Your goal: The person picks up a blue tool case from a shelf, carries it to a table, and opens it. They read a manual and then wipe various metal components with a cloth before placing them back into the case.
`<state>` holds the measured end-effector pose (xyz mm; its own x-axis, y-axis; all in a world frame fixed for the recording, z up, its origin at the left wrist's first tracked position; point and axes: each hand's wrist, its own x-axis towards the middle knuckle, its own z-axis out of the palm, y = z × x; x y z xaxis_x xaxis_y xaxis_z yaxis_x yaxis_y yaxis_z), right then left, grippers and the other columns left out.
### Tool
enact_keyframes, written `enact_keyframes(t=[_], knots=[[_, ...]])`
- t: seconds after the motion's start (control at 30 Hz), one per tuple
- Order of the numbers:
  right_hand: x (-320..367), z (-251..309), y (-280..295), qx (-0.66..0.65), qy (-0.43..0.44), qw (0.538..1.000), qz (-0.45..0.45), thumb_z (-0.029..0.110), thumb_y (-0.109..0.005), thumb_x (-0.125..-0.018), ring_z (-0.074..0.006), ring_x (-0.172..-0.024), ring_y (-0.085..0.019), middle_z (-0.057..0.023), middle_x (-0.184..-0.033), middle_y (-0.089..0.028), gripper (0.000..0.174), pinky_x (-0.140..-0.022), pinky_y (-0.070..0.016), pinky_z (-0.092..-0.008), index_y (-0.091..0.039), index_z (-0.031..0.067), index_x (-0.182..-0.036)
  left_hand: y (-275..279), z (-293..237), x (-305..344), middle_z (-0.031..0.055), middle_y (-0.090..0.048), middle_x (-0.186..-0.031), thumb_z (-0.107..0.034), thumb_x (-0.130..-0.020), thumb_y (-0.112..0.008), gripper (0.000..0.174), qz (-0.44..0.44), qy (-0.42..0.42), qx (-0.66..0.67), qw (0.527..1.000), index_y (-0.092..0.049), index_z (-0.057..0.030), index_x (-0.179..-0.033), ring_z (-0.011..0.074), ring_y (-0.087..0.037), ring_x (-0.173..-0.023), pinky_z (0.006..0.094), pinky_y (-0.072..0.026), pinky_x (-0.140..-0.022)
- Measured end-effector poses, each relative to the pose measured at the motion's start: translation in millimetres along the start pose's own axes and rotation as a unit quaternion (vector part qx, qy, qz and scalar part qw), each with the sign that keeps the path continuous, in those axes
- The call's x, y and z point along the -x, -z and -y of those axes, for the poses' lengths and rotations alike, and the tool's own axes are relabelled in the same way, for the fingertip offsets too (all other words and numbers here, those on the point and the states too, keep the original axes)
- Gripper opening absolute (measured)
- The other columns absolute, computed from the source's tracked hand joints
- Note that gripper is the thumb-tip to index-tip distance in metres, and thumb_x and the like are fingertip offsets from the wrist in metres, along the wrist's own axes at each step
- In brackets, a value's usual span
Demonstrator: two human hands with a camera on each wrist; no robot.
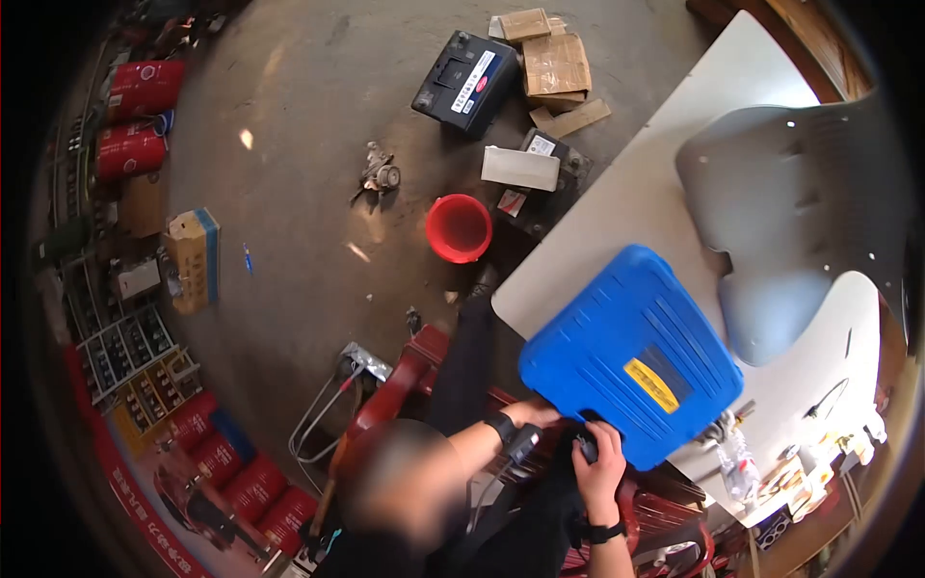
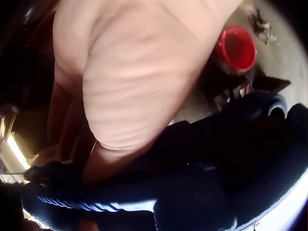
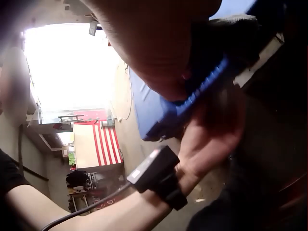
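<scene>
Head view: see blue case (image 1: 626, 342) at four o'clock on the surface (image 1: 578, 252), overhanging presumably for easier reach, with left hand (image 1: 530, 414) at its eight o'clock edge, right hand (image 1: 599, 462) nearer six, but cannot tell whether pinching or spread.

Blue case (image 1: 617, 332): moulded plastic, ribbed, low sheen. Red bucket (image 1: 434, 231): smooth plastic. Cardboard boxes (image 1: 556, 65): matt. Worktop (image 1: 655, 183): smooth. Floor (image 1: 308, 125): dull, concrete-like. Battery (image 1: 449, 72): dark plastic casing. Metal part (image 1: 378, 173): irregular, dull. Red chair (image 1: 390, 395): glossy; lacquered wood or plastic, cannot tell which.
</scene>
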<state>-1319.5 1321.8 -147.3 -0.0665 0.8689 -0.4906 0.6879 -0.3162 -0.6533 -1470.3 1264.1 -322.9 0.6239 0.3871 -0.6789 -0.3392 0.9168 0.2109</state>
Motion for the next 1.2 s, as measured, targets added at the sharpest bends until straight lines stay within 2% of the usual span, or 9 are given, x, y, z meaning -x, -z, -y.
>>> enact_keyframes(t=[0.07, 0.2, 0.27, 0.33, 0.4, 0.43, 0.9, 0.93, 1.2], knots=[[2, -7, -38, 0.045, -0.02, 0.995, -0.085, 0.005, -0.076, -0.073, -0.0363, -0.097, -0.063, -0.0154, -0.105, -0.065, 0.034, -0.084, -0.0519, -0.0406, -0.065, 0.0042, -0.106, -15, -78, 34, 0.0106, -0.066, -0.116, -0.026, -0.095, -0.062, 0.031, -0.019, 0.018, -0.286, 0.958, -0.062, -0.0066, -0.119, 0.022, -0.06, -0.102, 0.0361, -0.0487, -0.091], [11, -31, -87, 0.108, -0.034, 0.967, -0.23, 0.001, -0.073, -0.07, -0.0391, -0.087, -0.063, -0.0187, -0.097, -0.063, 0.032, -0.078, -0.051, -0.0427, -0.064, 0.0006, -0.1, 29, -12, 19, 0.005, -0.064, -0.109, -0.025, -0.092, -0.068, 0.029, 0.046, -0.015, -0.181, 0.982, -0.065, -0.0082, -0.115, 0.015, -0.055, -0.098, 0.034, -0.0486, -0.089], [19, -35, -100, 0.119, -0.024, 0.962, -0.246, -0.007, -0.064, -0.071, -0.0415, -0.095, -0.059, -0.0223, -0.106, -0.059, 0.038, -0.086, -0.0476, -0.0454, -0.058, -0.004, -0.109, 68, 97, -21, 0.0055, -0.065, -0.107, -0.028, -0.093, -0.068, 0.027, 0.033, 0.3, 0.004, 0.953, -0.066, -0.0086, -0.112, 0.0145, -0.055, -0.096, 0.034, -0.0493, -0.086], [22, -44, -112, 0.155, -0.017, 0.944, -0.292, -0.005, -0.063, -0.07, -0.0409, -0.096, -0.06, -0.0221, -0.105, -0.06, 0.04, -0.088, -0.0477, -0.0448, -0.06, -0.0027, -0.11, 34, 10, 12, 0.0035, -0.064, -0.106, -0.029, -0.094, -0.066, 0.026, 0.094, 0.214, -0.114, 0.966, -0.066, -0.0105, -0.112, 0.0131, -0.054, -0.096, 0.0311, -0.0483, -0.084], [58, -92, -112, 0.183, -0.105, 0.97, -0.123, 0.002, -0.072, -0.072, -0.0402, -0.097, -0.059, -0.022, -0.108, -0.06, 0.044, -0.089, -0.0474, -0.0505, -0.059, -0.0018, -0.114, 18, 73, 1, 0.0027, -0.063, -0.109, -0.033, -0.097, -0.06, 0.03, 0.058, -0.052, -0.065, 0.995, -0.063, -0.0109, -0.116, 0.0129, -0.055, -0.099, 0.0306, -0.047, -0.086], [28, -40, -108, 0.194, 0.002, 0.948, -0.251, 0.003, -0.073, -0.072, -0.0404, -0.096, -0.059, -0.0217, -0.106, -0.06, 0.043, -0.088, -0.0476, -0.0501, -0.059, -0.0032, -0.112, 23, 75, -7, 0.0027, -0.063, -0.109, -0.033, -0.097, -0.06, 0.03, 0.059, -0.059, -0.068, 0.994, -0.063, -0.0109, -0.116, 0.0129, -0.055, -0.099, 0.0306, -0.047, -0.086], [58, -41, -132, 0.091, 0.103, 0.915, -0.379, 0.005, -0.068, -0.086, -0.0373, -0.1, -0.063, -0.0164, -0.106, -0.067, 0.025, -0.088, -0.0503, -0.0442, -0.068, 0.0064, -0.111, 10, 29, -23, 0.004, -0.062, -0.115, -0.035, -0.098, -0.053, 0.035, 0.071, 0.01, -0.154, 0.986, -0.06, -0.0099, -0.122, 0.0142, -0.055, -0.104, 0.0326, -0.0459, -0.092], [59, -63, -143, 0.104, 0.142, 0.907, -0.382, -0.002, -0.064, -0.068, -0.0397, -0.097, -0.06, -0.0212, -0.106, -0.061, 0.041, -0.087, -0.0484, -0.0434, -0.062, -0.0006, -0.108, 8, 40, -9, 0.0041, -0.062, -0.115, -0.035, -0.098, -0.053, 0.036, 0.081, 0.027, -0.177, 0.981, -0.059, -0.0099, -0.122, 0.0143, -0.055, -0.104, 0.0328, -0.0458, -0.092], [110, -49, -123, 0.115, 0.22, 0.872, -0.421, 0.001, -0.066, -0.076, -0.0365, -0.09, -0.065, -0.0153, -0.096, -0.067, 0.023, -0.078, -0.0522, -0.0411, -0.066, 0.0051, -0.099, 8, 57, -3, 0.0079, -0.063, -0.118, -0.026, -0.101, -0.043, 0.034, 0.219, -0.127, -0.096, 0.963, -0.058, -0.0064, -0.124, 0.0194, -0.06, -0.108, 0.0368, -0.0464, -0.098]])
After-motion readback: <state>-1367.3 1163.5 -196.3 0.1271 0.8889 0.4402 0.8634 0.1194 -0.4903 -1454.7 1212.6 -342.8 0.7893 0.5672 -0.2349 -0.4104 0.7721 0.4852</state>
